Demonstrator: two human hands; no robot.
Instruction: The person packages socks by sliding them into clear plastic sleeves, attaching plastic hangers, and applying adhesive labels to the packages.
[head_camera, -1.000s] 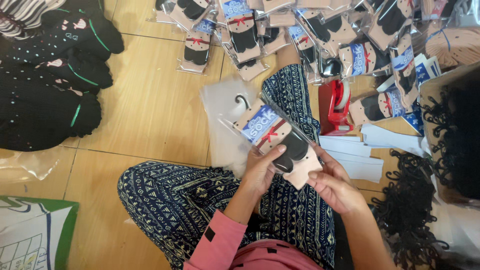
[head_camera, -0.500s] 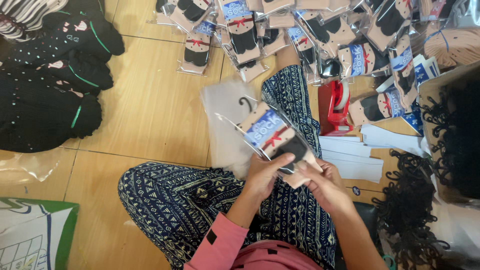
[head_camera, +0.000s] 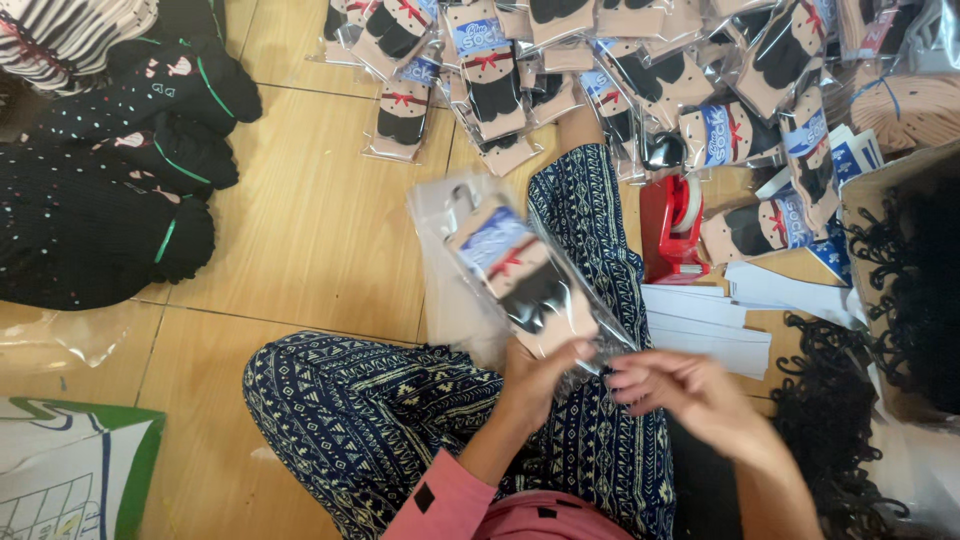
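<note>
Now tilted up-left and blurred versus half a second ago: bagged sock pack (head_camera: 520, 275), over patterned trouser leg (head_camera: 590, 215). Pinched at lower end by left hand (head_camera: 540, 380); right hand (head_camera: 680, 390) fingering bag's open edge. Red tape dispenser (head_camera: 672, 225), packed pile (head_camera: 640, 70) just beyond.

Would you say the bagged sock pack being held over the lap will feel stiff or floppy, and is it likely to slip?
The sock pack probably stays fairly flat, since a card backing shows behind the socks. Its glossy clear bag looks slippery; the left hand pinches its lower edge, the right hand alongside. It likely weighs little, held out by one end.
</note>
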